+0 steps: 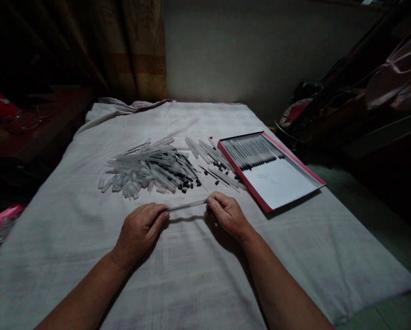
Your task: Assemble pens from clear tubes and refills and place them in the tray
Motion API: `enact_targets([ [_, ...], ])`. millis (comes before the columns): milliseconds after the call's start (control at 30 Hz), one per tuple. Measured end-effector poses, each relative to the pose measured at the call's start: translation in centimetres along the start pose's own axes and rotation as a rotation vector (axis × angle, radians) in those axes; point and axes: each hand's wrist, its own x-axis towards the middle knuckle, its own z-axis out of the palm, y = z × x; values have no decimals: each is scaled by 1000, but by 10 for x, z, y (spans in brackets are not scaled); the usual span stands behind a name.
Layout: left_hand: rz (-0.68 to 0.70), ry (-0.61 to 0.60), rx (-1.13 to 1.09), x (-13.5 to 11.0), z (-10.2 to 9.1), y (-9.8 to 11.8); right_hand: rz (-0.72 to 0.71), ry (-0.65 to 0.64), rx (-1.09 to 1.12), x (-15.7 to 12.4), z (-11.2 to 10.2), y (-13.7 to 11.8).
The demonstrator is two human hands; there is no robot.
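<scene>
Both of my hands hold one clear pen (187, 206) level just above the white cloth. My left hand (139, 231) pinches its left end with curled fingers. My right hand (226, 213) grips the right end, fingers closed round it. Just beyond the hands lies a heap of clear pen barrels and caps (146, 170) with small black tips (186, 184) scattered at its right side.
A red-edged shallow box (296, 185) lies at the right on the cloth-covered table (198, 275), with a row of finished pens (251, 152) in its far half. More loose barrels (210, 160) lie between heap and box. A curtain hangs behind; clutter stands right.
</scene>
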Motion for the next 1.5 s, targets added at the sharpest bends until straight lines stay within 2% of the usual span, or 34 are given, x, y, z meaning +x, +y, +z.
enact_targets([
  [200,12,21,-29,0,0,0,28,12,46,1,2,3],
  [400,-4,-58,-27,7,0,4,24,-6,69,1,9,0],
  [500,-26,-10,3,16,-4,-6,0,15,19,2,11,-1],
  [633,-136,133,264,35,-14,-30,18,70,-20,3,10,0],
  [700,-153,107,428,46,-17,-39,17,79,-56,3,9,0],
  [767,-162,27,534,55,-18,-45,15,76,-97,4,9,0],
  [867,-172,9,573,62,-16,-49,15,65,-125,4,9,0],
  [967,-158,41,538,59,-18,-48,4,78,-103,4,10,1],
  [1100,-154,43,446,41,-28,-39,9,132,4,5,11,4],
  [1167,-167,112,321,28,-31,-32,43,160,88,6,10,3],
  [1300,-281,128,-47,8,-27,-18,126,155,254,6,8,-3],
  [1500,-335,98,-187,1,-20,-7,173,116,347,4,6,-8],
])
